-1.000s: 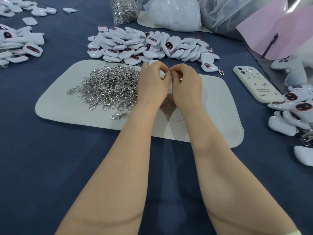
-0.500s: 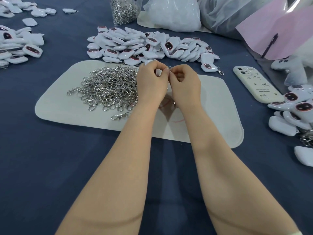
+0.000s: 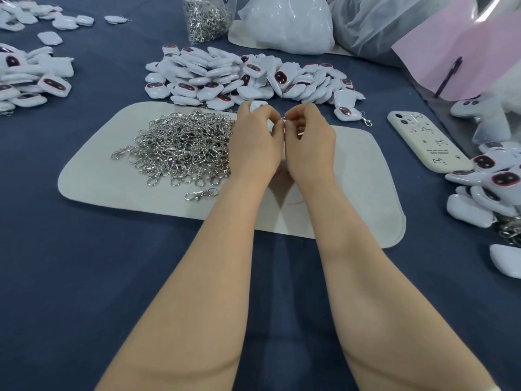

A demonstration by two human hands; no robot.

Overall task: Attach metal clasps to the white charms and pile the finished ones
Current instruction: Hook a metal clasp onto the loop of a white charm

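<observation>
My left hand (image 3: 255,142) grips a white charm (image 3: 257,105), whose top edge shows above my fingers. My right hand (image 3: 308,142) pinches a small metal clasp (image 3: 283,118) right beside it, fingertips of both hands nearly touching above the pale mat (image 3: 361,165). A heap of loose silver clasps (image 3: 180,148) lies on the mat just left of my left hand. One single clasp (image 3: 200,194) lies apart at the heap's near edge. Beyond the mat spreads a pile of white charms (image 3: 225,77) with dark red-rimmed faces. One charm with a clasp attached (image 3: 347,112) lies right of that pile.
More white charms lie at the far left (image 3: 31,77) and along the right edge (image 3: 490,182). A cream phone (image 3: 425,141) rests right of the mat. A clear bag of clasps (image 3: 207,16), white plastic bags (image 3: 290,24) and a pink sheet (image 3: 456,52) line the back.
Both hands stay over the mat. My fingers have shifted slightly, and the clasp's metal tip now shows between the fingertips.
</observation>
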